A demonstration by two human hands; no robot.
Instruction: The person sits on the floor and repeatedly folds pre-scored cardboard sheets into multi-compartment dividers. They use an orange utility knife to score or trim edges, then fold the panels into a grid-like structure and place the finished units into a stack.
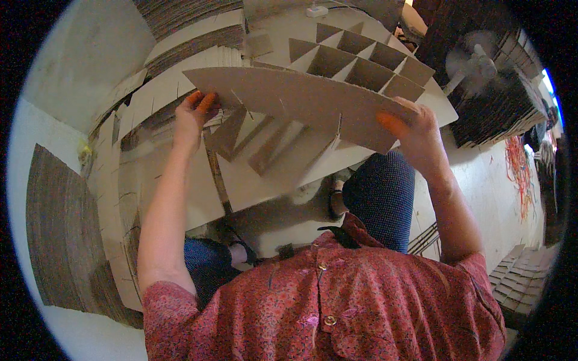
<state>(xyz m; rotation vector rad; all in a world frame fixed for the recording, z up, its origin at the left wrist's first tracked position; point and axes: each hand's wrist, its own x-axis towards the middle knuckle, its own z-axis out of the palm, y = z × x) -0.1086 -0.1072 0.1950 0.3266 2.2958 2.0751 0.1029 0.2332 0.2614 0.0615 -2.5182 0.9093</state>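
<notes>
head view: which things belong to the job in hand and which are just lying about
Belongs to the job:
cardboard strip, held by left hand and right hand
cardboard pieces beneath it
cardboard grid
table
slotted cardboard stack, probably

Lying about, apparently:
fan
white socket
orange strands

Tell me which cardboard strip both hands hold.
The long slotted strip, left hand near one end, right hand near the other; the shorter strips beneath are unheld.

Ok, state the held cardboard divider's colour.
The slotted cardboard divider is plain greyish brown; head view shows it best.
</notes>
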